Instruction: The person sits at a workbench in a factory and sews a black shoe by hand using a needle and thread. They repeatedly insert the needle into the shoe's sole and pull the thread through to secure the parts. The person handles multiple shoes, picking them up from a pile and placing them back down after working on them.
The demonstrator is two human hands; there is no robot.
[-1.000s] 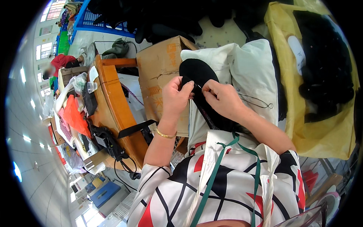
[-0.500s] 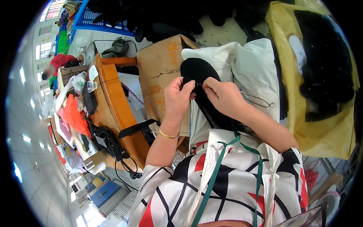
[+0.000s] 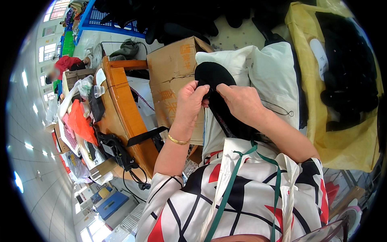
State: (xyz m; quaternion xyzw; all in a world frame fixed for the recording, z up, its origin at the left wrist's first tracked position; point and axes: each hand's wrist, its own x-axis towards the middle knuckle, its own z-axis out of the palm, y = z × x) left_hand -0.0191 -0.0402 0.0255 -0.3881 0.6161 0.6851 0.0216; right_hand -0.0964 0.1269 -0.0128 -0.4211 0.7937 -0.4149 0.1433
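A black cloth shoe (image 3: 214, 71), or a shoe-shaped piece, lies lengthwise across the white fabric in front of my body, its rounded end pointing away. My left hand (image 3: 191, 97), with a gold bangle at the wrist, pinches the shoe's left edge between thumb and fingers. Close beside it, my right hand (image 3: 242, 104) has thumb and finger pressed together at the shoe's middle. Whatever sits in the right fingertips is too small and dark to make out. White padded cloth (image 3: 270, 68) lies beneath, with a thin dark cord (image 3: 278, 108) on it.
A cardboard box (image 3: 171, 80) and a wooden table (image 3: 131, 117) piled with cloth and bags stand left. At right, a yellow sack (image 3: 300, 40) holds black pieces and a white insole (image 3: 319, 58). A blue crate (image 3: 90, 24) is at the back; a person in red (image 3: 66, 63) sits far left.
My right hand's fingers have shifted slightly and curl a little more over the shoe. My left hand keeps its pinch. The whole view has moved very slightly.
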